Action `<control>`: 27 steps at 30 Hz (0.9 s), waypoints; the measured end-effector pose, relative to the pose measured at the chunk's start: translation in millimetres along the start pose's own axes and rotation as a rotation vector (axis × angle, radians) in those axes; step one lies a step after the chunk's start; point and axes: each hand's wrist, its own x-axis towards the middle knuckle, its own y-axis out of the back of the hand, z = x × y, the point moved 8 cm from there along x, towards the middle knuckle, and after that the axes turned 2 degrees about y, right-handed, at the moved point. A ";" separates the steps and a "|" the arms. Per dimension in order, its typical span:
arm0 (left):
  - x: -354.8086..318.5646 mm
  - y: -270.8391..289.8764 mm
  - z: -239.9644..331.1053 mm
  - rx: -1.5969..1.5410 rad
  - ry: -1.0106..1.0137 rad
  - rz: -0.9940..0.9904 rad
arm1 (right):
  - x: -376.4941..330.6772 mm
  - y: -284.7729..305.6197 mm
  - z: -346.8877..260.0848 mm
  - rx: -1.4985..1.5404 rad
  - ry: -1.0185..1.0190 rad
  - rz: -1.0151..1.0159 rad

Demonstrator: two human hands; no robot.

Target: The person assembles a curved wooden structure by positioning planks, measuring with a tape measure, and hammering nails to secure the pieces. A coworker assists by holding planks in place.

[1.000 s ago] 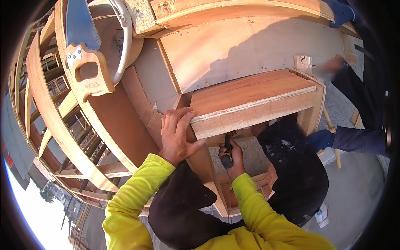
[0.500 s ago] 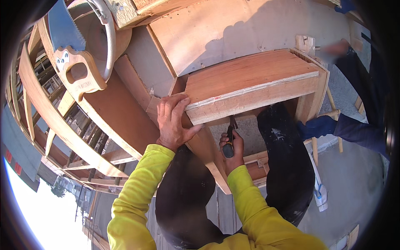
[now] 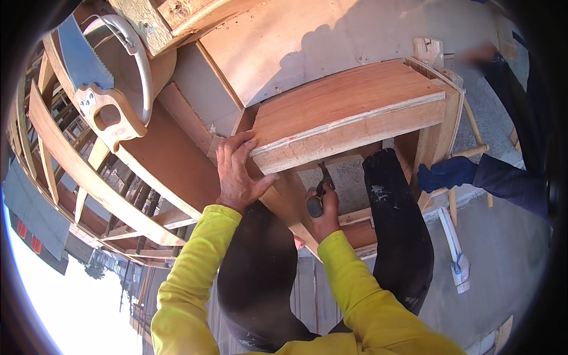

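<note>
A plywood-topped wooden panel point(image 3: 349, 112) with a thick timber front edge spans the frame in front of me. My left hand point(image 3: 236, 168) grips its left corner, fingers over the end and thumb by the lower front edge. Below the panel, my right hand point(image 3: 324, 213) is wrapped round the dark grip of a hammer point(image 3: 316, 204). The hammer's dark metal head points up toward the panel's underside, partly in shadow. An upright side board point(image 3: 293, 204) runs down from the left corner, between my hands. My legs straddle the frame's lower opening.
A handsaw point(image 3: 106, 112) with a wooden handle hangs at upper left beside a pale curved hose point(image 3: 142, 65). Slatted formwork point(image 3: 83, 160) lies left. At right are another person's dark-gloved hand point(image 3: 447, 174), a blurred bare hand point(image 3: 479, 54) and wooden sticks point(image 3: 471, 151).
My view has shifted slightly, moving the panel a little left and up. My right hand and the hammer have tilted and shifted slightly left. The co-worker's gloved hand has moved a little.
</note>
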 end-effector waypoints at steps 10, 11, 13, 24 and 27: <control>-3.8 1.8 -0.8 0.013 0.044 -0.011 | -17.9 7.0 -12.9 -0.240 -0.060 -0.228; 5.3 -5.8 -6.5 0.012 0.040 -0.002 | 25.7 18.1 -10.5 -0.151 -0.063 -0.186; -1.1 -8.3 -5.5 0.009 0.031 -0.026 | 34.1 17.7 -3.9 -0.023 -0.021 0.024; -4.4 -3.7 -4.9 0.026 0.072 -0.011 | 6.9 16.9 -1.1 -0.072 -0.100 -0.250; -4.0 -6.5 -2.5 -0.002 0.102 -0.041 | 35.8 -14.4 12.6 0.050 -0.120 -0.128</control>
